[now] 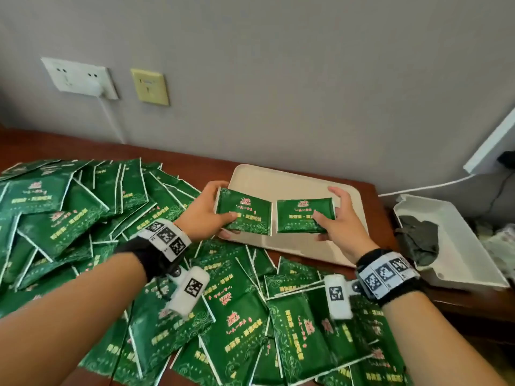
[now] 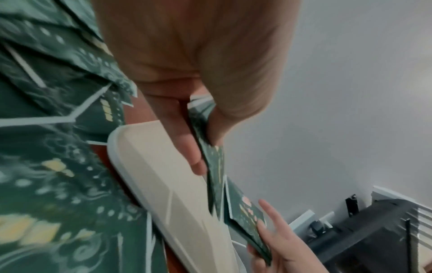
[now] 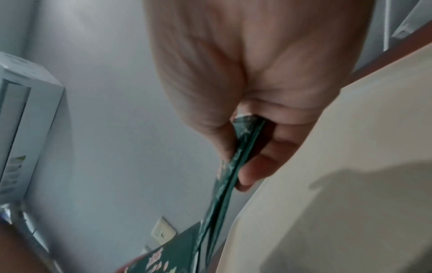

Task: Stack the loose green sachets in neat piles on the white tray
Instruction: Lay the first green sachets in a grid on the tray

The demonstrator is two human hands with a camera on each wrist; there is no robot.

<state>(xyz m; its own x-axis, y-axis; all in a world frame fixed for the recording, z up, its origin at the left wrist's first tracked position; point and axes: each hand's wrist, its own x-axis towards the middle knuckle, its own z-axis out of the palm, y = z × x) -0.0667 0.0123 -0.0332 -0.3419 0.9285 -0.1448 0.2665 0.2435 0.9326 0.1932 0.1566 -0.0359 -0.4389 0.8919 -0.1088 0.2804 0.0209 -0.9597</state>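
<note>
Two hands, each grasping a thin stack of green sachets over the white tray [image 1: 295, 182]: left hand [image 1: 204, 215] at 9 o'clock, right hand [image 1: 338, 218] at 3. Dozens of loose sachets [image 1: 83, 213] cover the brown table [image 1: 172, 151]; grey wall [image 1: 278, 79] at 12.

A great heap of loose green sachets [image 1: 83, 224], each printed with yellow lettering and a pink emblem, white at the edges, is lying overlapped and skewed across the bench from nine o'clock round to six. The white tray [image 1: 292, 179], rounded at its corners, is sitting flat towards one o'clock. Two small bundles of sachets, the left bundle [image 1: 245, 214] and the right bundle [image 1: 303, 215], are hanging face-up just beside each other above the tray.
</note>
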